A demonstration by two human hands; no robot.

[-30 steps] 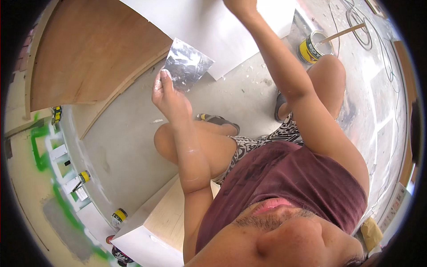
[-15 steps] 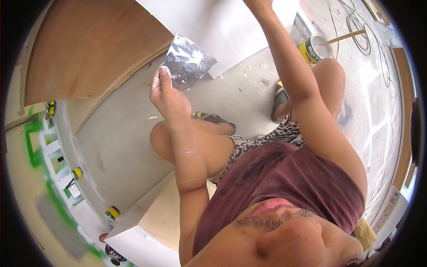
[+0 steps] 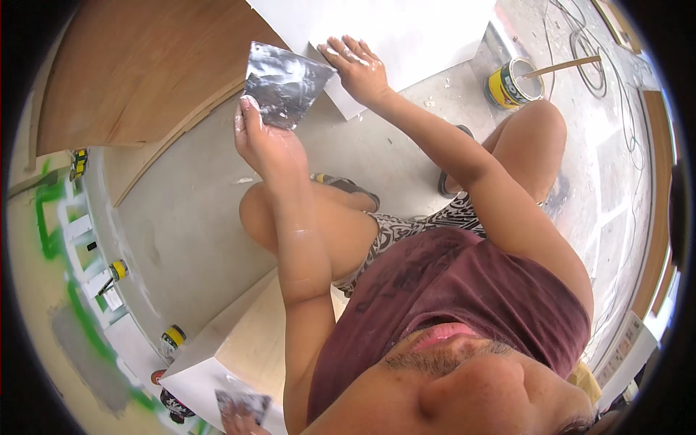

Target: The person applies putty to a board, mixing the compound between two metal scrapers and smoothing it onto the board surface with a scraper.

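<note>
My left hand [image 3: 270, 141] pinches a square, shiny grey sheet [image 3: 285, 83] smeared with white paste, thumb over its lower edge. The sheet is held up beside the corner of a large white panel [image 3: 420, 43]. My right hand [image 3: 359, 69] lies on that panel near its left edge, fingers stretched and a little apart, with white paste on their tips. Nothing shows in its grasp. At the bottom left, another person's hand [image 3: 243, 419] holds a similar smeared grey sheet [image 3: 250, 401] by a white box-like piece [image 3: 217, 362].
A yellow and black paint can [image 3: 511, 85] with a wooden stick [image 3: 562, 67] stands by my right knee. Cables [image 3: 583, 43] lie on the floor behind it. A brown wooden panel [image 3: 159, 65] is at the far left. Smaller cans [image 3: 172, 337] line the left side.
My right hand has come down and left onto the white panel from the top of the view. My left hand has shifted slightly left with the sheet. Another person's hand has appeared at the bottom left.
</note>
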